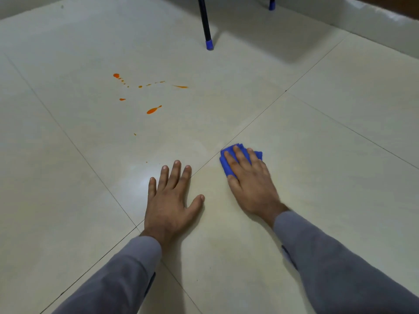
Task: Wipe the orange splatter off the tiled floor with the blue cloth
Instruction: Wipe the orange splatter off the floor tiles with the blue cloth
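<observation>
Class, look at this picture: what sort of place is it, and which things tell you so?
Probably an indoor room of a home or classroom: a pale tiled floor, a wall skirting, and dark furniture legs with blue caps.

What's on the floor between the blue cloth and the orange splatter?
Head view: only bare tile and a grout line separate the blue cloth from the orange splatter.
</observation>
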